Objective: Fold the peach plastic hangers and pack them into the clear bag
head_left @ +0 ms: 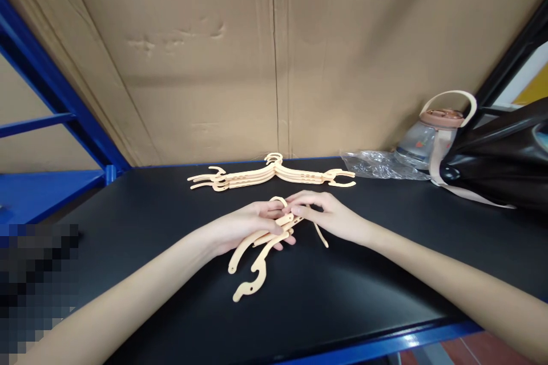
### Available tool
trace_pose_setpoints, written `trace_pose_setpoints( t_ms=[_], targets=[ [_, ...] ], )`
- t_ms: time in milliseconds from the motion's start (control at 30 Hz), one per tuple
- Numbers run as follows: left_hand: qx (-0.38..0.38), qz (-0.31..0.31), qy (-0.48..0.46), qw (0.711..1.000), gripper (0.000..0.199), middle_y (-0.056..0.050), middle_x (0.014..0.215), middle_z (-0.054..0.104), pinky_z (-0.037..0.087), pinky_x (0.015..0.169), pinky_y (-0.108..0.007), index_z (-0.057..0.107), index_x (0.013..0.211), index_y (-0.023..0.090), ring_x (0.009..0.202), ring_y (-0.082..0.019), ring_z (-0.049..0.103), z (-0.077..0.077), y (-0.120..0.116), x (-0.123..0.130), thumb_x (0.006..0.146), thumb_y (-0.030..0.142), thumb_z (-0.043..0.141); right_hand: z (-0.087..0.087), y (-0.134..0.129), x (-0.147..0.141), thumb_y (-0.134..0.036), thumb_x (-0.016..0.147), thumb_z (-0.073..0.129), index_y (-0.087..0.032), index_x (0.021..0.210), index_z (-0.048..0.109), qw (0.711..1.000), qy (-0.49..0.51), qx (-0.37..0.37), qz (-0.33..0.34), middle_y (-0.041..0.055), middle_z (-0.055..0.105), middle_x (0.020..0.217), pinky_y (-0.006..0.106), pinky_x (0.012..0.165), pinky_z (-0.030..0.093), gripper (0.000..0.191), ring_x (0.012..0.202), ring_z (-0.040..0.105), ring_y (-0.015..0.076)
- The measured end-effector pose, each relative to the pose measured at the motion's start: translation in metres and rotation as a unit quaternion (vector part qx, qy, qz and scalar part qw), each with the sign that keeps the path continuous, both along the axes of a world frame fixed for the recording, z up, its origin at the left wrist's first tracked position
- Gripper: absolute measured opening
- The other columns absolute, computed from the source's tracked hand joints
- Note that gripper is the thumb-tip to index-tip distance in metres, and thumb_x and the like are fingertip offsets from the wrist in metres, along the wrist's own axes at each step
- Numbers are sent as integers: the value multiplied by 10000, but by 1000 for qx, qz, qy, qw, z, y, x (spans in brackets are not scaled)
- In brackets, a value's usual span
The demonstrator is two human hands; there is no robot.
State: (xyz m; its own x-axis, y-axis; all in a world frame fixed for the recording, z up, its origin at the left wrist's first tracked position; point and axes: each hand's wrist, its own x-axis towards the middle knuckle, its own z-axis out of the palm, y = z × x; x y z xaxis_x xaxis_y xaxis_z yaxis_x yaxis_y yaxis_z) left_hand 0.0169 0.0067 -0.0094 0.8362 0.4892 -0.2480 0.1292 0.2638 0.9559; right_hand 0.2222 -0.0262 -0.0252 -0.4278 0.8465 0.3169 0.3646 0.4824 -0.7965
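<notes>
Between my two hands is a cream plastic folding hanger, partly folded, with a curved arm and a notched end piece hanging out toward me. My left hand is closed around its middle, thumb on top and fingertips showing beneath. My right hand pinches the hanger's far right part, and a thin curved piece sticks out below those fingers. The fingers hide the joint in the middle. Beyond my hands, several similar cream hangers lie unfolded and stacked together on the black tabletop, their hooks toward the back.
Cardboard rises behind the table. At the back right are a crumpled clear plastic bag, a strapped clear bottle and a shiny black bag. A blue metal frame stands at left.
</notes>
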Motion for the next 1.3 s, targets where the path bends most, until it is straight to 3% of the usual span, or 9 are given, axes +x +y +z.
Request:
trace_pose_setpoints(
  t_ms=[233,433,600,867,1067,1133,1200,1233,1300],
  targets=[
    [50,-14,35,998,432,-73,1198,551,512,810,-326,565,1136,213,989,-246,642,6,0,0,726,153,686,-3,3,-4,-335,898,506,-222,974,707,997,66,-41,3,48,635,1135,351,929,447,243,1049,590,194],
    [111,61,114,985,613,-95,1301,534,518,829,-332,503,1271,232,983,-237,647,8,7,-9,703,208,733,-5,6,1,-331,869,534,-254,1026,690,988,115,-64,-87,21,661,1131,414,1020,365,234,1127,551,212],
    [119,101,99,983,513,-73,1253,599,434,980,-313,473,1295,208,1127,-199,577,11,13,-16,809,232,636,-11,12,6,-327,823,565,-216,1007,685,970,186,-91,-130,46,656,1133,377,907,462,246,1010,604,196],
    [151,143,96,974,478,-93,1166,649,461,950,-305,500,1227,170,1111,-204,591,7,14,-14,779,196,663,-9,13,10,-333,748,640,-210,975,635,953,216,-66,-203,51,637,1118,329,726,535,258,856,625,168],
    [238,183,109,948,465,-68,1011,705,506,873,-338,555,1162,165,976,-225,654,7,14,-12,723,216,701,-10,13,11,-233,634,741,-227,1191,498,946,262,-68,-180,8,643,903,305,647,518,607,722,600,139],
    [338,196,102,915,415,-64,977,708,518,840,-356,567,1155,156,910,-220,668,8,14,-13,763,250,666,-8,12,10,-247,645,738,-209,1145,547,945,267,-74,-173,15,663,847,317,678,505,537,771,618,166],
    [506,188,105,836,298,-68,1037,687,500,858,-379,599,1120,171,940,-217,645,10,12,-13,841,272,583,-5,10,10,-288,685,713,-183,972,625,949,258,-83,-159,50,686,882,315,691,486,318,826,627,187],
    [601,171,109,773,250,-68,1067,673,482,878,-389,616,1096,180,983,-220,619,12,11,-14,874,268,542,-4,8,9,-307,710,696,-179,908,627,951,256,-87,-150,62,693,906,307,678,477,245,830,629,188],
    [766,134,120,617,196,-67,1044,663,461,855,-391,646,1034,199,1004,-225,578,16,6,-14,906,231,501,-2,5,8,-341,767,652,-188,877,580,951,261,-97,-131,66,701,908,287,639,458,202,805,630,177]
  ],
)
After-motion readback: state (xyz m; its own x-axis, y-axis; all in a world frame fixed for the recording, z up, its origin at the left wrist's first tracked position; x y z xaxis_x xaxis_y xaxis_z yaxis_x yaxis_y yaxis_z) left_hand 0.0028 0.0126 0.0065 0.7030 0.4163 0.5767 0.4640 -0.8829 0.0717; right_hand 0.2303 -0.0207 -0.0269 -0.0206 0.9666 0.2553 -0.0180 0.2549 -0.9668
